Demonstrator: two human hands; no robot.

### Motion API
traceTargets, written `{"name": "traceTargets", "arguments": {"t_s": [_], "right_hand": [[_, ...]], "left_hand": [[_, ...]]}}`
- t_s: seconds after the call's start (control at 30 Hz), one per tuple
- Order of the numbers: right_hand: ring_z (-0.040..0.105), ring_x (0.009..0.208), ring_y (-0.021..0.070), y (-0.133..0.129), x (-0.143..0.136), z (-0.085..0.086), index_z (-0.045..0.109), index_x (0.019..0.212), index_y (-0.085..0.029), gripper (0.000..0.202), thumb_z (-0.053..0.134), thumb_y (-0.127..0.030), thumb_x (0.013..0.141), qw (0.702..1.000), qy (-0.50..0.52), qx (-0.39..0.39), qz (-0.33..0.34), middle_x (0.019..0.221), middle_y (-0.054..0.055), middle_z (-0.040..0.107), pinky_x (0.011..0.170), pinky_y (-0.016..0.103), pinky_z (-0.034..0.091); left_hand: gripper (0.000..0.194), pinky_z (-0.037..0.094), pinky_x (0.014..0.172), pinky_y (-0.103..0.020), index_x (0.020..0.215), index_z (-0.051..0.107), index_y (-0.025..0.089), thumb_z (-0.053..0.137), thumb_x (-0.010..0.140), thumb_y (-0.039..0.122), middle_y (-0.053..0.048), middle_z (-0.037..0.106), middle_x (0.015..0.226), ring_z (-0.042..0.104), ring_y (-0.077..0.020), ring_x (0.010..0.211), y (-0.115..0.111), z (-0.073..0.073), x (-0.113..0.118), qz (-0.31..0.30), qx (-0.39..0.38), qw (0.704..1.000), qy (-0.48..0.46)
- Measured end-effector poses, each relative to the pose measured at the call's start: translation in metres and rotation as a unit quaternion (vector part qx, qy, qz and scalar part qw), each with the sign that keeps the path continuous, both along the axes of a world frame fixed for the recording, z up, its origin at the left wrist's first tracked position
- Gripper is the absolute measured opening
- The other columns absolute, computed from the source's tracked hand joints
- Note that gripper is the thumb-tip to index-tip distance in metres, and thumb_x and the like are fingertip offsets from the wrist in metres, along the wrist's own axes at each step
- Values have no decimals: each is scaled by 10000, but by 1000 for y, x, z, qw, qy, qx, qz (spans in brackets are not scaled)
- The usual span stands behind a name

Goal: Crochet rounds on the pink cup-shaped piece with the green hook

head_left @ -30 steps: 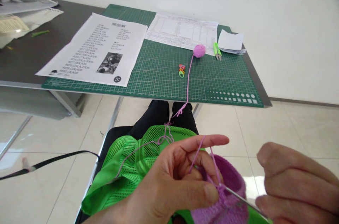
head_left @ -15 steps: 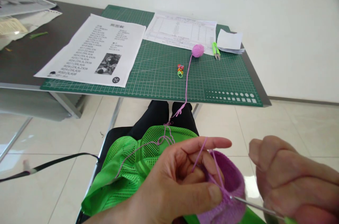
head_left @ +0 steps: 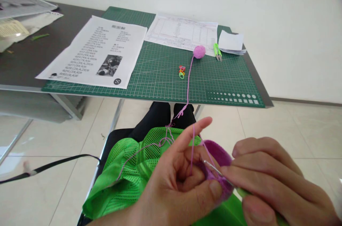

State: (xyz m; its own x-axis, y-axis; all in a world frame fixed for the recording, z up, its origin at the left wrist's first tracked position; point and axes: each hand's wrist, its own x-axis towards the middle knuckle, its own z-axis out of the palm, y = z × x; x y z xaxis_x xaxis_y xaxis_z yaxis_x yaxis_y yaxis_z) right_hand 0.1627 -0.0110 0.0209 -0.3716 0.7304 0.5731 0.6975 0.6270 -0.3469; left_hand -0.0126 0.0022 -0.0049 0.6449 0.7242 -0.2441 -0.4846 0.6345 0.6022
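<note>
My left hand (head_left: 184, 179) pinches the rim of a purple crocheted piece (head_left: 217, 153) between thumb and fingers, its index finger raised with pink yarn looped over it. My right hand (head_left: 275, 179) grips the green handle of a crochet hook (head_left: 213, 167). The metal tip points up and left, in front of the purple piece, close to the yarn strands. Part of the piece is hidden behind both hands. From a pink yarn ball (head_left: 199, 52) on the cutting mat, a strand runs over the table edge to my lap.
On the green cutting mat (head_left: 160, 72) are a printed pattern sheet (head_left: 107, 47), a second sheet (head_left: 184, 31), small coloured stitch markers (head_left: 182, 72), green snips (head_left: 217, 52) and white paper squares (head_left: 231, 41). A green mesh garment (head_left: 128, 162) covers my lap.
My right hand has moved left and turned, with the hook tip now angled up and left. My left index finger has risen, and the purple piece has shifted left and is more covered.
</note>
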Motion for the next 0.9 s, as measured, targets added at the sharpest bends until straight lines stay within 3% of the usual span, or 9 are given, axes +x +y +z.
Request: {"name": "traceTargets", "arguments": {"t_s": [0.1, 0.2, 0.33, 0.5, 0.63, 0.7, 0.83, 0.9], "right_hand": [[628, 679, 94, -5, 0, -3, 591, 831, -222, 356, 392, -411, 1057, 1000, 10, -8, -29, 611, -33, 659, 641, 183, 564], [627, 696, 86, -6, 0, -2, 590, 818, -223, 357, 393, -396, 1060, 1000, -2, -6, -22, 606, -40, 662, 646, 166, 563], [633, 668, 95, -2, 3, 0, 589, 835, -221, 332, 400, -375, 1060, 999, 12, -4, -31, 607, -40, 661, 638, 201, 575], [612, 597, 92, 1, -2, 1, 577, 692, -175, 370, 471, -261, 1036, 999, 49, -7, -11, 582, -21, 634, 588, 208, 560], [590, 640, 123, 0, -2, 4, 623, 694, -148, 226, 549, -63, 890, 989, 140, -40, -24, 619, 5, 628, 599, 246, 548], [598, 650, 124, 1, 1, 6, 634, 709, -141, 202, 555, -45, 868, 989, 137, -63, 11, 636, 10, 643, 613, 242, 556], [613, 629, 104, 6, 5, 6, 608, 776, -151, 319, 452, -255, 1035, 990, 92, -92, 58, 653, 2, 655, 738, 276, 573], [632, 668, 121, 7, 6, 3, 606, 846, -153, 356, 408, -360, 1056, 990, 71, -106, 53, 692, 14, 676, 803, 318, 564]], "left_hand": [[696, 119, 419, -144, 1450, 463, 479, 706, 910, 114, 73, 473, 750, 192, -2, 467, -3, 1, 2, 8, 16, 1000, 6], [740, 116, 412, -148, 1468, 414, 508, 690, 916, 99, 77, 457, 769, 183, -1, 466, -4, 0, 3, 6, 32, 999, -3], [759, 123, 405, -149, 1473, 397, 523, 677, 921, 84, 55, 541, 880, 192, 3, 476, -3, -2, 3, 0, 41, 999, -2], [701, 161, 423, -156, 1485, 398, 496, 686, 937, 169, 35, 588, 897, 245, -12, 499, 0, -5, -1, -24, 51, 998, -6], [638, 163, 437, -181, 1457, 474, 442, 716, 919, 197, 25, 592, 883, 251, -29, 524, 3, -6, -3, -33, 68, 997, 32], [643, 167, 447, -189, 1458, 476, 435, 725, 912, 204, 24, 583, 860, 249, -32, 527, 4, -4, -3, -34, 64, 997, 33], [643, 174, 443, -162, 1427, 507, 458, 722, 907, 147, 50, 517, 793, 208, -9, 489, 5, -4, -3, -39, 38, 998, 10], [634, 171, 430, -139, 1410, 522, 469, 712, 913, 126, 57, 510, 785, 198, 9, 465, 6, -7, -3, -43, 34, 998, -21]]}}
